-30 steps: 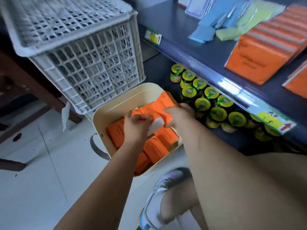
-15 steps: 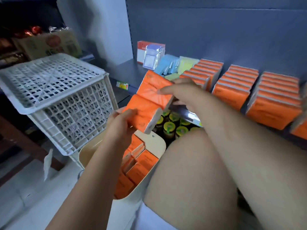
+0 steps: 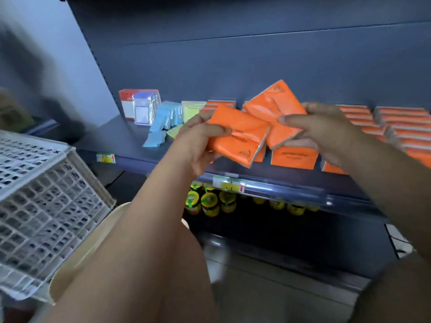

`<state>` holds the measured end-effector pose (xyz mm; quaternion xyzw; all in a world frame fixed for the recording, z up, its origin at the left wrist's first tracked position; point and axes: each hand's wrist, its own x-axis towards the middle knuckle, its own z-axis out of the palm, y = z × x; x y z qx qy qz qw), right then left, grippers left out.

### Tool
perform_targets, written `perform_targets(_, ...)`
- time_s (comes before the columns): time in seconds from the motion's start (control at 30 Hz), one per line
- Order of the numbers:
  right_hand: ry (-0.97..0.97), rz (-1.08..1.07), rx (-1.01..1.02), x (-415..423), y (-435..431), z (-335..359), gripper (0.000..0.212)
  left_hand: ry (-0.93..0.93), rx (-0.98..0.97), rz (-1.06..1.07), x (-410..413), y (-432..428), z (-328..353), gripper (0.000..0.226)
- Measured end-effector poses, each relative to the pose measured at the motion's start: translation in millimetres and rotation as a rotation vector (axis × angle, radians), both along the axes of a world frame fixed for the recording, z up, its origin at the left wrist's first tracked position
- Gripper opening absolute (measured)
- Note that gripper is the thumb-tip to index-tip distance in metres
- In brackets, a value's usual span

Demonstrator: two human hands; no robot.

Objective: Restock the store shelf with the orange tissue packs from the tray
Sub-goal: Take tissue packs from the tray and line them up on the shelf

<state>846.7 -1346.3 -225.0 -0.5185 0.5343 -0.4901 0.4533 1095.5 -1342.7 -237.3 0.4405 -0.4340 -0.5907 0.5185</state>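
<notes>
My left hand grips one orange tissue pack by its left end, held over the front of the dark shelf. My right hand grips a second orange pack, tilted on edge and overlapping the first. Rows of orange packs stand on the shelf behind and to the right of both hands. The cream tray shows only as a rim at lower left, its contents hidden by my left arm.
A white lattice crate sits at the left beside the tray. Blue and yellow-green packets and a red-white box occupy the shelf's left part. Yellow-lidded jars fill the lower shelf. Price labels line the shelf edge.
Both hands lifted a pack each out of the tray and carried them up and right to the shelf front. The view rose from the tray to the shelf.
</notes>
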Motion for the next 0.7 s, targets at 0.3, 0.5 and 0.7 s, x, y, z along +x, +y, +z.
perform_targets(0.3,0.073,0.025,-0.094,-35,4,-20,0.018,-0.118,-0.025,-0.174,-13,-18,-24,0.035)
perform_targets(0.5,0.151,0.018,-0.108,-40,-8,-34,0.03,-0.149,-0.068,-0.189,-12,-35,-23,0.042)
perform_targets(0.7,0.153,0.011,-0.117,-49,-18,-37,0.03,-0.209,-0.12,-0.155,-27,-40,-22,0.047)
